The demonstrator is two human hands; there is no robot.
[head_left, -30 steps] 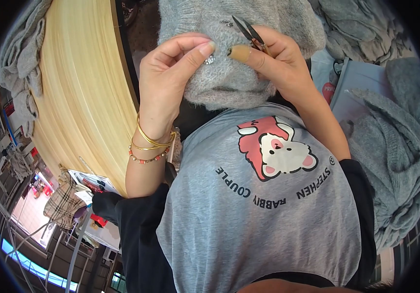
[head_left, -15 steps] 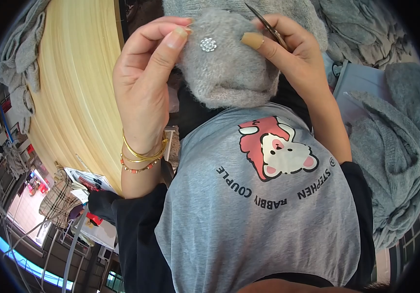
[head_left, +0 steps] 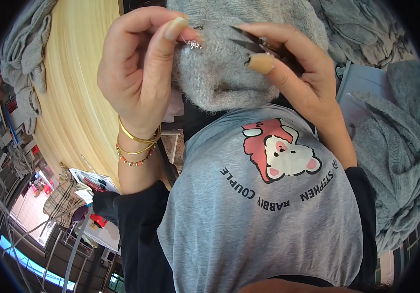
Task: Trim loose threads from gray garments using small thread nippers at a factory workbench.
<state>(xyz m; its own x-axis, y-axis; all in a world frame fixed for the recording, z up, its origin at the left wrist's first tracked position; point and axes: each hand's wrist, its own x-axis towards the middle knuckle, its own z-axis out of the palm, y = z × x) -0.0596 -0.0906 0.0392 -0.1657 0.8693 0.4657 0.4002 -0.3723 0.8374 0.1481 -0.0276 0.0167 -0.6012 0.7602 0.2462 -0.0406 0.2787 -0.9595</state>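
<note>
A grey fuzzy knit garment [head_left: 229, 73] lies over my lap, close against my body, with a sparkly silver button [head_left: 193, 44] on its left part. My left hand [head_left: 144, 63] is closed, with thumb and forefinger pinching a fine pale thread [head_left: 205, 20] just above the button. Another fingertip of that hand lies by the button. The thread stretches rightward toward my right hand [head_left: 300, 63], which is wrapped round small dark thread snips [head_left: 251, 43]. Their blades are apart and point left, over the knit. Tan tape covers my right thumb tip.
A pale wooden table [head_left: 73, 73] runs along the left, with grey knits [head_left: 27, 49] at its far left edge. At the right, a light blue-grey bin [head_left: 363, 90] stands beside heaped grey knit pieces [head_left: 390, 166]. Papers [head_left: 90, 179] lie at the table's near end.
My left hand has moved left and drawn a thread out, and the button has tilted and shifted left. The snips have swung from pointing up to pointing left, their blades now apart.
</note>
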